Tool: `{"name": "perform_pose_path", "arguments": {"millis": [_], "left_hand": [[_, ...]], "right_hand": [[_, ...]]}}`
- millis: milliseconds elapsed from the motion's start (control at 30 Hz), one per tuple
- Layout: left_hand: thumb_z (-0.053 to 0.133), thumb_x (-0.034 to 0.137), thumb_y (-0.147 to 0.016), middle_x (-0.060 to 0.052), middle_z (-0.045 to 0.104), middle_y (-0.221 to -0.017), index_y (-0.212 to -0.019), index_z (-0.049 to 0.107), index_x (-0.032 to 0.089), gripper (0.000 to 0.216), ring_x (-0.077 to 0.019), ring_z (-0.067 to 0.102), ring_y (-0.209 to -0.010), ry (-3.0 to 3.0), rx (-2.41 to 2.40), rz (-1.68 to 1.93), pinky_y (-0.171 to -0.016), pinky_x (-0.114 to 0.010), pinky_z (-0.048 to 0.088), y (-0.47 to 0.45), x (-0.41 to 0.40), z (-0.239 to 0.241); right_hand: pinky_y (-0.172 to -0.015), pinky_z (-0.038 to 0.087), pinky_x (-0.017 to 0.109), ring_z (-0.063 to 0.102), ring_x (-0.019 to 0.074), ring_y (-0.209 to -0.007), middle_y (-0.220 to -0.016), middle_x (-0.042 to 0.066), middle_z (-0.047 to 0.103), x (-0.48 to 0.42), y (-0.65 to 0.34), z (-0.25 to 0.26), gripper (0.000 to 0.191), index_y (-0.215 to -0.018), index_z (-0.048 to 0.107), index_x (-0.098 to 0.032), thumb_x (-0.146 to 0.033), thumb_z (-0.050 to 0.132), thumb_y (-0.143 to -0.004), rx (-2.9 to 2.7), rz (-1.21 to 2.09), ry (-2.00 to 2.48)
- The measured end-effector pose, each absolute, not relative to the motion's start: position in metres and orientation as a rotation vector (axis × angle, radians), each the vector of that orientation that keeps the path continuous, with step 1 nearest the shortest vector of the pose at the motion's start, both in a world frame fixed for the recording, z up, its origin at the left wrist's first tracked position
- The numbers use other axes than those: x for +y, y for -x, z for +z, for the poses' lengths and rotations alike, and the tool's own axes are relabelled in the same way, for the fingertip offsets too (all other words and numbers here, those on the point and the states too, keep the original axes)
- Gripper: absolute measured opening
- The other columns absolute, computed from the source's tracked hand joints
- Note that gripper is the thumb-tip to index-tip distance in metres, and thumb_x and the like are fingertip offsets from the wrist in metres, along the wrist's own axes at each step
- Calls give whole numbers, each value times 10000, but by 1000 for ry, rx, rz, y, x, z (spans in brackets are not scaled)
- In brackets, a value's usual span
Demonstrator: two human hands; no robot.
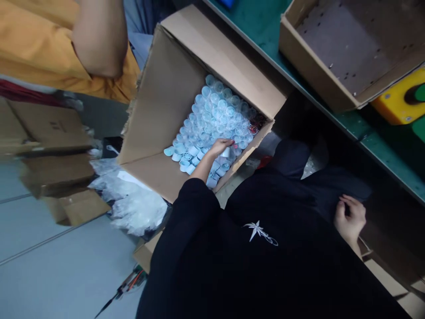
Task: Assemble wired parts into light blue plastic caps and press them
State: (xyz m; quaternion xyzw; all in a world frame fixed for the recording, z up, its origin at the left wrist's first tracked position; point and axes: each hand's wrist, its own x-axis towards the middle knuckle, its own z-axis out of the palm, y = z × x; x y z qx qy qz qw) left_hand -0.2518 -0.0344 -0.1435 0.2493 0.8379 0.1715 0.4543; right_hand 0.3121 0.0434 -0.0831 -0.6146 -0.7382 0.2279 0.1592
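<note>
Left hand among pale blue cups in an open cardboard box.
The translucent, rounded cups [212,117] crowd the cardboard box [162,102], with reddish pieces [253,129] in one corner; the left hand [222,145] has its fingers bent at them, and whether it grips one I cannot tell. The right hand [350,218] curls loosely, thumb and fingers apart, by the thigh. A shallower box [314,60] on the green table [257,35] contains small specks.
</note>
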Motion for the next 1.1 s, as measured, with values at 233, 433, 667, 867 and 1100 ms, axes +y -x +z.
{"name": "perform_pose_path", "arguments": {"millis": [233,433,667,867,1100], "left_hand": [[650,371,-1005,-142,780,-1032,-725,684,196,332,-280,694,-1099,-751,2389,579,-1011,-399,489,255,-51,-51],[408,656,-1115,-93,793,-968,-861,657,226,558,-203,720,-875,-1142,1595,973,-824,-366,592,120,1,33],[341,586,-1154,-11,630,-688,-791,487,237,524,-169,684,-701,-1161,1255,1109,-659,-306,574,-8,46,44],[452,244,-1133,-100,777,-1137,-1195,704,181,267,-232,763,-1043,-1958,1286,463,-950,-403,631,-19,62,37],[504,148,-1086,-53,842,-1180,-1401,712,199,380,-184,820,-1017,-1774,1026,405,-937,-303,658,-27,70,49]], "right_hand": [[-1010,580,595,764,364,-1064,-1086,161,800,69,-305,-73,457,-934,759,-206,-621,569,-926,-2185,779,1623],[-867,668,396,780,231,-1045,-1372,113,723,45,-211,-19,468,-1328,682,-288,-616,674,-994,-1146,2041,1172],[-711,659,292,796,204,-840,-1092,103,779,43,-189,-19,486,-1249,650,-177,-560,753,-969,-613,2447,611],[-757,602,254,741,154,-862,-1104,68,785,59,-249,12,781,-1669,374,-236,-502,720,-1021,-1422,2037,482],[-937,622,260,800,180,-1044,-1179,76,814,74,-257,21,590,-1573,590,-248,-599,546,-1101,-1690,1696,468]]}}
